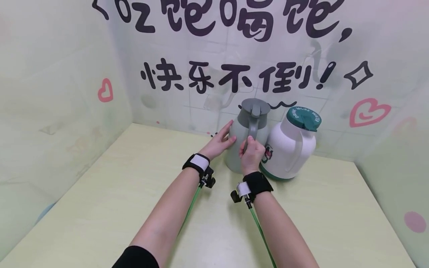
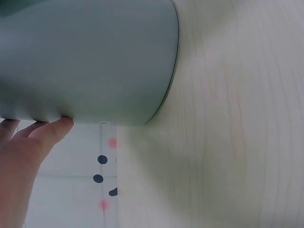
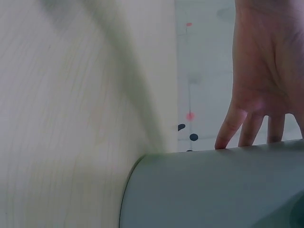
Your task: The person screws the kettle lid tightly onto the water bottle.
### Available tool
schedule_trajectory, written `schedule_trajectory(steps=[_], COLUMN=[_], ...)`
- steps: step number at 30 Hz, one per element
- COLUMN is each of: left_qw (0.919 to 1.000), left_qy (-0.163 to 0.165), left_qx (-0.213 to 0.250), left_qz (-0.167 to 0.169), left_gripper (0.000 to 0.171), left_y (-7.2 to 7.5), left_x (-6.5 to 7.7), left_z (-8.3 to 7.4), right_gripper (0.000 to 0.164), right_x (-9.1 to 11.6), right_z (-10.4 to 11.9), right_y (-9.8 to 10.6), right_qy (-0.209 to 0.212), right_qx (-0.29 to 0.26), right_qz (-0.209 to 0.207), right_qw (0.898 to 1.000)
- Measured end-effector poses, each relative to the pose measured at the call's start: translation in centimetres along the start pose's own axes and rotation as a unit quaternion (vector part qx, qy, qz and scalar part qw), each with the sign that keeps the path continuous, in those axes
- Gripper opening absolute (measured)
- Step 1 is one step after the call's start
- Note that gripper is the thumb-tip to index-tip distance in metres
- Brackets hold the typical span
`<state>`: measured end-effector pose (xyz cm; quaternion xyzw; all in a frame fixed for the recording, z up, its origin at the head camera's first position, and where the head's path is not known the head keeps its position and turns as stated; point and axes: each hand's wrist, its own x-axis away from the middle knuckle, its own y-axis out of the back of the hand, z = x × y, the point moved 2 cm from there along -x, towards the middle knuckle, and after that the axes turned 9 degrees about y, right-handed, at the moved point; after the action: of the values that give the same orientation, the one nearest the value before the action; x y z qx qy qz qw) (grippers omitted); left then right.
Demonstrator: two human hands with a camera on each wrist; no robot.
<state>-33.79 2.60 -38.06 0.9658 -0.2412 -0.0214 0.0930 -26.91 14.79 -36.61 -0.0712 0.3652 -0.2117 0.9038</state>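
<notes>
A grey-green thermos jug (image 1: 237, 154) with a darker grey lid (image 1: 255, 107) stands upright on the table near the back wall. My right hand (image 1: 252, 153) grips its grey handle (image 1: 253, 128), fingers curled round it and thumb upward. With fairly straight fingers, my left hand (image 1: 218, 143) touches the left side of the jug. The left wrist view shows those fingertips (image 2: 64, 124) against the jug's smooth body (image 2: 90, 61). From the right wrist camera, the left hand (image 3: 266, 71) appears with fingers spread against the jug (image 3: 199, 190); the right hand is out of that view.
Close on the right of the jug stands a white kettle-shaped jug (image 1: 285, 149) with a green lid (image 1: 304, 118) and green base. The pale wooden table (image 1: 207, 238) meets a printed back wall (image 1: 187, 48) just behind both jugs, with side walls left and right.
</notes>
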Motion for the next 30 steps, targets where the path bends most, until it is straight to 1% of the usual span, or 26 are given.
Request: schedule_trajectory(steps=[4,9,13,16,19,22,24,26,28,30], left_qw=[1.0,1.0,1.0,0.9995,0.9971,0.9907,0.985,0.9781,0.9695,0.9582], left_qy=[0.006,0.003,0.001,0.0,0.003,0.01,0.015,0.024,0.04,0.053], left_qx=[0.003,0.002,-0.005,-0.026,-0.067,-0.125,-0.164,-0.203,-0.241,-0.281], left_qz=[0.0,-0.001,-0.008,-0.017,-0.036,-0.051,-0.05,-0.042,-0.026,-0.002], left_gripper=[0.067,0.067,0.067,0.066,0.066,0.068,0.07,0.072,0.073,0.071], left_y=[0.0,-0.3,-0.4,-0.4,-0.4,-0.3,-0.3,-0.3,-0.3,-0.2], left_x=[-0.2,0.0,0.3,0.5,0.5,0.6,0.7,0.9,1.3,2.0], left_z=[0.4,0.2,-0.2,-0.4,-0.6,-0.7,-0.7,-0.6,-0.5,-0.4], right_gripper=[0.048,0.048,0.049,0.049,0.049,0.048,0.045,0.04,0.034,0.031], right_x=[0.1,0.1,0.1,0.1,0.0,0.0,0.1,0.3,0.6,0.9], right_z=[0.0,0.2,0.2,0.2,0.2,0.4,0.5,0.8,1.2,1.8], right_y=[0.1,0.2,0.5,0.9,1.4,2.2,2.9,3.7,4.5,5.2], right_qy=[0.006,-0.004,-0.017,-0.023,-0.024,-0.025,-0.018,-0.006,0.003,0.004], right_qx=[0.002,0.0,0.006,0.023,0.062,0.122,0.171,0.214,0.246,0.265], right_qz=[0.008,0.015,0.041,0.072,0.104,0.122,0.126,0.132,0.148,0.172], right_qw=[1.0,1.0,0.999,0.997,0.992,0.985,0.977,0.968,0.958,0.949])
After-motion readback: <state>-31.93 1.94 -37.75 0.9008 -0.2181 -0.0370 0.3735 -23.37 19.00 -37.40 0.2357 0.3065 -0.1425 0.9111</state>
